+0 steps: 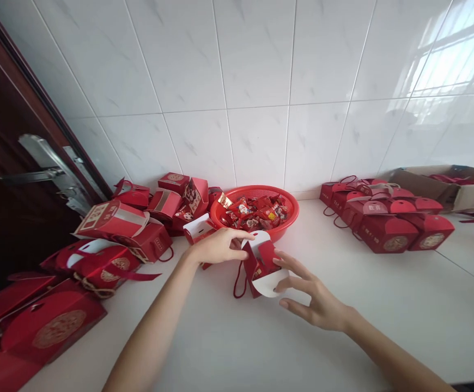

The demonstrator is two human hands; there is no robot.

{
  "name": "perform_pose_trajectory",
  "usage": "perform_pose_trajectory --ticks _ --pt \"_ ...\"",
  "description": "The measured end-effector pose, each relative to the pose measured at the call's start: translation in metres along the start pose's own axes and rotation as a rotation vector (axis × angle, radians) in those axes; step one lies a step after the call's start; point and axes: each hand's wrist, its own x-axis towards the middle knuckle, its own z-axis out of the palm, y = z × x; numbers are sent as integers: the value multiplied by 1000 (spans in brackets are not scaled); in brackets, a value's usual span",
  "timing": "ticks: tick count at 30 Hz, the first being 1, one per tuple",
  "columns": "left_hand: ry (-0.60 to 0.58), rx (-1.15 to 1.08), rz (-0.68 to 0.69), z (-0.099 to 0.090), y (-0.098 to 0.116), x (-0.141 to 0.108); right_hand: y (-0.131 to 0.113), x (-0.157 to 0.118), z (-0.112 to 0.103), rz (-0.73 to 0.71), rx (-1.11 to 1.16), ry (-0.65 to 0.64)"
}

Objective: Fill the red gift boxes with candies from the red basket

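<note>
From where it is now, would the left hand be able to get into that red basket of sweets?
Probably yes. The left hand sits just in front of the red basket, whose top is open, and nothing stands between them. Its fingers touch the small red box, though.

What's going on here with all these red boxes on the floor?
A person is handling a small red paper gift box with white flaps on a white surface. The left hand touches its top flap, the right hand is open beside it. Behind sits a red plastic basket of wrapped sweets, unfinished boxes left, closed boxes right.
</note>
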Motion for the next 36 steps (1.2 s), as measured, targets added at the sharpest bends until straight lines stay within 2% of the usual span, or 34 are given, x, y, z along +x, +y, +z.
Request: perform_pose_trajectory --ticks 6,10,14,18,20,24,29,32,36 --pt "366 -106 119 50 -12 1 0 0 6 8 26 16" --pt "463 -104 140 70 -17 -3 -3 5 6 62 129 118" --pt "459 -214 113 80 -19 -7 -4 16 5 147 192 219" --pt "408 -360 72 82 -17 -12 4 34 9 218 140 385" --pt "392 -391 67 83 -15 -13 11 44 14 270 117 424" --pt "433 -381 60 92 -12 -13 24 54 25 357 147 426" --pt "523 -419 84 103 -15 -9 28 47 26 466 420 409" --pt "489 -458 86 102 -18 -8 27 42 19 554 560 359" --pt "428 -404 60 95 -22 -11 32 40 10 651 523 255"
